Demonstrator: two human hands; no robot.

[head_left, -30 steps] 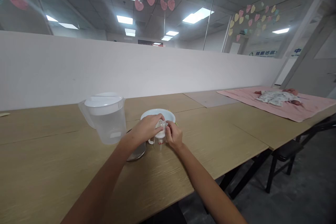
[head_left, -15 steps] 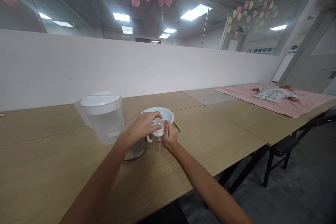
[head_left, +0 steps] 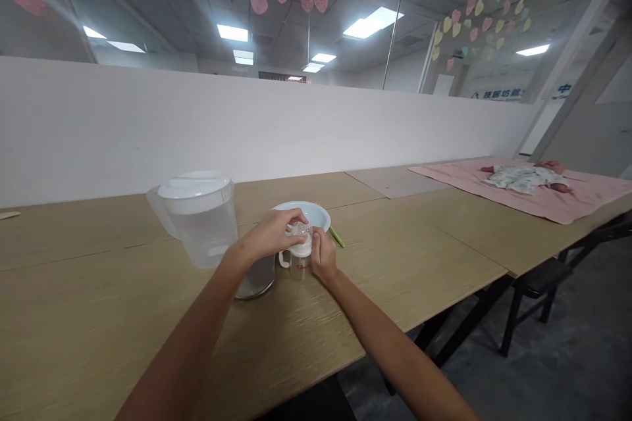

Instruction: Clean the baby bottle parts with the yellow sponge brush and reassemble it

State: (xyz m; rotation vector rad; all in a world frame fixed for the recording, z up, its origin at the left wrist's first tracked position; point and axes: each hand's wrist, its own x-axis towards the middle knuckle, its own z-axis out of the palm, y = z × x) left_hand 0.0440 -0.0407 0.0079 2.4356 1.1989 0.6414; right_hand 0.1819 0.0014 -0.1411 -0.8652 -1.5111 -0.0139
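A clear baby bottle with a white collar, a side handle and red print stands upright on the table. My left hand curls over its top, fingers and thumb around the clear cap. From the right, my right hand is closed against the bottle's side, probably on its other handle, which the fingers hide. Behind the hands lies a pale blue bowl, with a green stick-like item beside it. A metal container sits partly hidden under my left forearm.
A lidded clear pitcher stands left of the hands, near the white partition. At the far right a baby-like figure lies on a pink cloth. A black stool is beside the table.
The whole view has shifted slightly, so things appear a little further right. Both hands keep the same hold at the bottle.
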